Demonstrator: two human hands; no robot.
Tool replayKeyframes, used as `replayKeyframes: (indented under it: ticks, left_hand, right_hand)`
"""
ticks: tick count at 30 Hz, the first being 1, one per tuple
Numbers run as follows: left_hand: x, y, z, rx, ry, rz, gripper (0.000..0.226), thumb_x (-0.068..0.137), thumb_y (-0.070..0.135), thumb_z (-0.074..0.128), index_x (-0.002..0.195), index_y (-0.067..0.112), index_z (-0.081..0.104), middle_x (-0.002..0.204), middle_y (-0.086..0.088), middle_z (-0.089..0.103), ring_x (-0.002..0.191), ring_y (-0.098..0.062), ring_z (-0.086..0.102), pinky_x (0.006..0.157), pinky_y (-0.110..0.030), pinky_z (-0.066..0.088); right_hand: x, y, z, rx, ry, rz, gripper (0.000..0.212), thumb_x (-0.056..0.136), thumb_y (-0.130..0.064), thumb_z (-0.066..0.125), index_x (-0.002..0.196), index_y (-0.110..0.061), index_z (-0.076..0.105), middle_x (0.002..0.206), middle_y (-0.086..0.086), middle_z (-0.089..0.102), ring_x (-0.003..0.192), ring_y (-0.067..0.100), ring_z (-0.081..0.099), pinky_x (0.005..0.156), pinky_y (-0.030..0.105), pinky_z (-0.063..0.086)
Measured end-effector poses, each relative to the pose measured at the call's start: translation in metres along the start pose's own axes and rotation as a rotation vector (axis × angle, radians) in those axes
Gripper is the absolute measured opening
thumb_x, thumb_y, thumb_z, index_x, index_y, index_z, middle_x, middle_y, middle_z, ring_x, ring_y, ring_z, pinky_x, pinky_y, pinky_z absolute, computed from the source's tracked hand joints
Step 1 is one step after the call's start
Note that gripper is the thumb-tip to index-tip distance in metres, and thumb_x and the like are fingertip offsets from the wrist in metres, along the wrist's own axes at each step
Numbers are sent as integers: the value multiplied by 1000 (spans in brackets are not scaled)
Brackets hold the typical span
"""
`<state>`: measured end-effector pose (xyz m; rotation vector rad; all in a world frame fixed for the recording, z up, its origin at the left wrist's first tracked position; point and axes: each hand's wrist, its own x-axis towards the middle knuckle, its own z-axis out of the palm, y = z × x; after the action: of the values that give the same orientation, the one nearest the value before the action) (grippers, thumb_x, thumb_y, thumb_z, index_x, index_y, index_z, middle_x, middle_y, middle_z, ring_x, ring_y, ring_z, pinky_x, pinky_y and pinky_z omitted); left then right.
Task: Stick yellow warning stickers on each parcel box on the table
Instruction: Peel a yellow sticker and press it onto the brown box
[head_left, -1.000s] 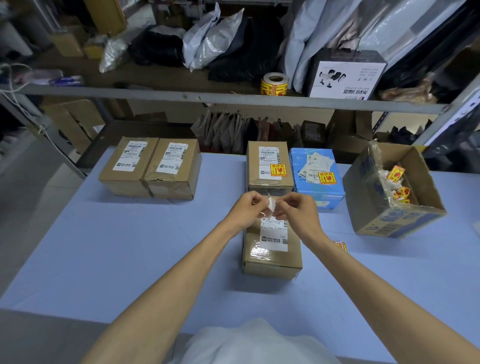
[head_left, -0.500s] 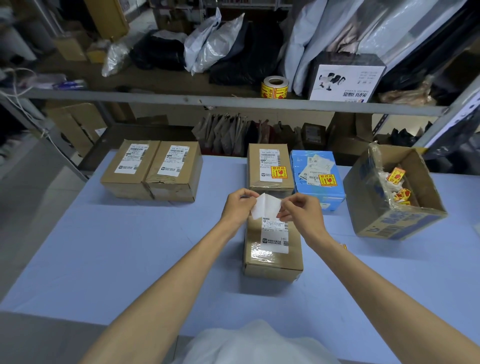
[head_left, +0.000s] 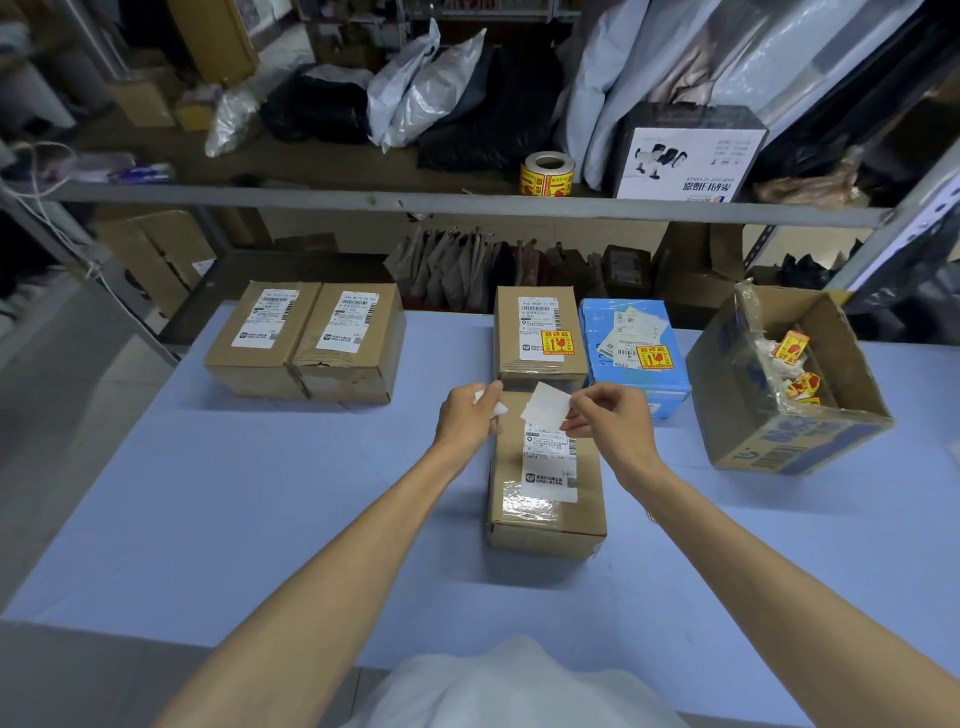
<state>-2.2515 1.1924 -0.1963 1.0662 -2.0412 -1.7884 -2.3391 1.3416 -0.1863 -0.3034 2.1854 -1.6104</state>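
L grip (head_left: 467, 418) is pinching small white scrap (head_left: 496, 409); R grip (head_left: 608, 426) is pinching white sheet (head_left: 545, 410) by its right edge, printed side not showing; both are hovering over far end of near brown box (head_left: 550, 512) at desk (head_left: 208, 519) centre; far brown box (head_left: 506, 343) behind it is wearing yellow sticker (head_left: 557, 343) on its label; blue box (head_left: 623, 387) beside that is wearing 2nd sticker (head_left: 653, 357); left box pair (head_left: 311, 358) is sitting side by side, touching, w/ white labels up; open carton (head_left: 779, 452) at right is holding loose stickers (head_left: 792, 347); sticker roll (head_left: 547, 174) is sitting on shelf (head_left: 311, 195).
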Motion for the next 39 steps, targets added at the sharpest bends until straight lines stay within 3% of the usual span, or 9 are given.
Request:
replayKeyframes:
  ticks: [4,7,10,13,16,18,24,35,39]
  left_hand:
    - [-3,3,0,-55,-46,-55,6,102,10,37,100,11,43,84,-6,60,72,-12,61,65,-19,52]
    - [-5,9,0,119,4,23,23,101,20,37,95,15,58,72,1,53,65,-8,47,59,-22,37]
    - [-11,13,3,218,18,93,31,93,39,53,75,17,64,78,2,62,74,-10,53,64,-26,36]
    - [-22,17,13,385,-7,190,22,81,45,69,90,24,68,104,7,70,95,-11,61,74,-25,44]
    - [-32,21,26,755,26,348,38,78,46,70,108,25,63,107,4,71,98,-19,65,78,-30,46]
    - [-38,24,34,846,61,404,41,81,47,66,113,23,60,105,0,71,98,-23,65,78,-32,46]
    - [-47,20,47,927,84,452,24,90,37,56,106,21,64,98,-3,72,95,-26,65,69,-30,35]
    - [-46,19,41,919,114,465,19,93,30,49,103,19,61,92,-2,71,87,-27,64,64,-28,30]
    - [-44,21,32,816,60,459,17,92,34,54,98,22,63,89,0,72,84,-23,66,66,-31,43]
  right_hand:
    - [0,0,0,-20,20,13,9,88,-3,58,87,-2,67,73,13,71,65,21,71,60,25,59]
    - [1,-1,2,-41,43,23,10,86,-3,58,85,-4,67,72,12,72,64,19,71,60,25,58]
    - [-2,-4,3,-48,64,23,10,87,-2,57,84,-3,67,71,12,70,62,18,70,58,24,58]
    - [-8,-8,6,-27,83,24,13,85,0,57,78,-6,66,70,13,69,64,23,70,61,30,59]
    - [-10,-6,6,-54,119,20,13,81,-2,58,73,-7,67,70,12,70,67,23,71,64,34,57]
    - [-10,-3,4,-55,140,35,13,79,-3,58,71,-7,67,70,12,70,67,22,71,65,32,57]
    - [-20,6,0,-2,141,116,11,79,-3,58,75,-1,68,64,7,69,55,8,66,57,22,54]
    - [-17,2,-13,160,-71,161,11,88,-10,62,88,-1,69,79,13,72,61,18,69,63,27,57]
    - [-15,4,-19,385,-93,219,27,79,-15,53,97,0,67,83,14,70,64,20,65,61,28,54]
